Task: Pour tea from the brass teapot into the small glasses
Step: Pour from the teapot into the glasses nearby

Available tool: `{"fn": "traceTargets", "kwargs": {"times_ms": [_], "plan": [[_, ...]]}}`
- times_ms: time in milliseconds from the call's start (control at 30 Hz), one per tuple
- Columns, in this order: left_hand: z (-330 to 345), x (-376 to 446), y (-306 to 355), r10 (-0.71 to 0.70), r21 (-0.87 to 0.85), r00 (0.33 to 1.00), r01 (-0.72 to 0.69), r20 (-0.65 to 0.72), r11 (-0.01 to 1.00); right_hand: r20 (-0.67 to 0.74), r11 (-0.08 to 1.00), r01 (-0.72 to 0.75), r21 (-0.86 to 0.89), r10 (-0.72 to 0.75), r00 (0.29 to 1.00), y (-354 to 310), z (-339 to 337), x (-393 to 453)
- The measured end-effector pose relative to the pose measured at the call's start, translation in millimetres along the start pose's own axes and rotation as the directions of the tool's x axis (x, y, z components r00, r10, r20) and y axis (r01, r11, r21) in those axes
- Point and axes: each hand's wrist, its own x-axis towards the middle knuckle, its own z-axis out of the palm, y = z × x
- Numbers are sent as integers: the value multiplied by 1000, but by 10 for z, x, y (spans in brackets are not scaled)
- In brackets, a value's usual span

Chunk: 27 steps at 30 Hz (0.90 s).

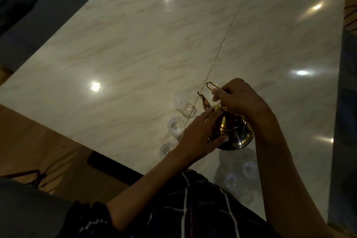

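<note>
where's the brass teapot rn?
Head view, lower centre-right: brass teapot on the marble table, right hand gripping its handle, left hand against its body, small glasses just left.

left hand (195,137) flat, right hand (239,98) gripping

One brass teapot (230,131) stands on the counter (135,44). Small glasses: three in a row toward the left edge (184,101) (175,126) (166,149), two more near the near edge (234,182) (250,169), a sixth partly hidden behind the handle (221,84). Two hands.
</note>
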Motion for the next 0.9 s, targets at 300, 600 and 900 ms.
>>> {"fn": "traceTargets", "kwargs": {"times_ms": [300,600,900], "plan": [[-43,28,28,-5,-8,1000,5,10,1000,10,1000,-18,0,18,1000,-12,-14,28],[-9,32,-9,17,-6,1000,-17,5,1000,13,1000,-23,8,23,1000,-33,-25,-8],[-39,13,8,10,-2,1000,-10,11,1000,15,999,-34,12,34,999,-50,-23,-29]]}}
